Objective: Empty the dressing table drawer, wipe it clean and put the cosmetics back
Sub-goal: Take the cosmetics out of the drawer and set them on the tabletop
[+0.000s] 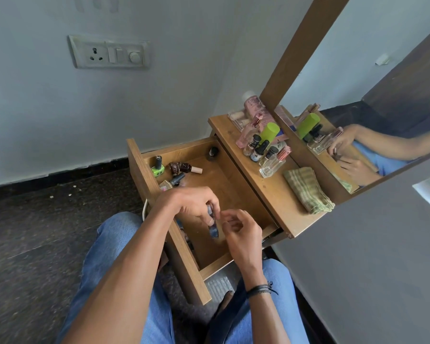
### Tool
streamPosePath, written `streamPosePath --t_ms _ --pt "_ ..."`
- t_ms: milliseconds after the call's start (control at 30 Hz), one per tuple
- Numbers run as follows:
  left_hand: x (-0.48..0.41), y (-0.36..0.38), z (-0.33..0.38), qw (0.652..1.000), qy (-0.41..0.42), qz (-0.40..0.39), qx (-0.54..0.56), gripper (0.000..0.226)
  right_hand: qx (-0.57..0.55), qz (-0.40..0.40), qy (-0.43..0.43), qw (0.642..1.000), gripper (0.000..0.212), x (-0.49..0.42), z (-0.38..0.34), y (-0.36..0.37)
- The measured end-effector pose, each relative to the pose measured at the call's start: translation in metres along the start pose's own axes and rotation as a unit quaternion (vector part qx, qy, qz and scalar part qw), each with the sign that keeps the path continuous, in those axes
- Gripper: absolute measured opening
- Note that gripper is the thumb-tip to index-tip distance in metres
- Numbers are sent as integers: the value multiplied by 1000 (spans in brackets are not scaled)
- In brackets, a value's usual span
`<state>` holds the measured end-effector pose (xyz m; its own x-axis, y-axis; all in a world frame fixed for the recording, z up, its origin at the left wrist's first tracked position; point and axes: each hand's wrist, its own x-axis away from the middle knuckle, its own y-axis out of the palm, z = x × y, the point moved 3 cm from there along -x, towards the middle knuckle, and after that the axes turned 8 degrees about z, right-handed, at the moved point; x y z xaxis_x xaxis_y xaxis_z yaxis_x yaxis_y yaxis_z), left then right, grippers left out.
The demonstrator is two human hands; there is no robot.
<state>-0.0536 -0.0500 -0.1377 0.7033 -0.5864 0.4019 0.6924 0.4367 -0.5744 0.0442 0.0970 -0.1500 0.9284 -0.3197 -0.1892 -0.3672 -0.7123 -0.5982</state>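
Pinching a small blue-grey bottle (213, 232) over the wooden drawer (233, 184), left hand (191, 203) grip clamped on it, right hand (242, 232) grip unclear.

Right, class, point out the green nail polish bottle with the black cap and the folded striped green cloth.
green nail polish bottle with the black cap (158, 171): head view, on its green glass body.
folded striped green cloth (307, 189): head view, middle of its top face.

Pale grey wall (47, 115) carrying white switch plate (109, 54) at eleven o'clock, dark speckled floor (35, 232) spreading at eight, wood-framed mirror (358, 95) rising at two.
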Motion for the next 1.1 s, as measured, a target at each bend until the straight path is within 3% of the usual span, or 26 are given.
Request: streamPosePath --t_ms 267,467,800,867,967,1100 --pt "2 -7 0 978 -4 91 188 26 -105 -11 62 992 35 -1 1 -6" --pt "-1 -7 4 959 9 114 258 30 -132 -17 77 988 36 -3 2 -5" --pt "-4 -6 7 962 19 109 248 38 -72 2 74 995 31 -5 6 0" --pt "-2 -8 4 972 12 113 205 37 -71 11 75 995 28 -7 8 -1" --pt "1 -6 -4 995 -39 91 8 30 -88 47 71 993 24 -13 6 -11" --pt "6 10 -17 957 -175 -19 -232 31 -111 135 52 983 19 -39 -10 -40"
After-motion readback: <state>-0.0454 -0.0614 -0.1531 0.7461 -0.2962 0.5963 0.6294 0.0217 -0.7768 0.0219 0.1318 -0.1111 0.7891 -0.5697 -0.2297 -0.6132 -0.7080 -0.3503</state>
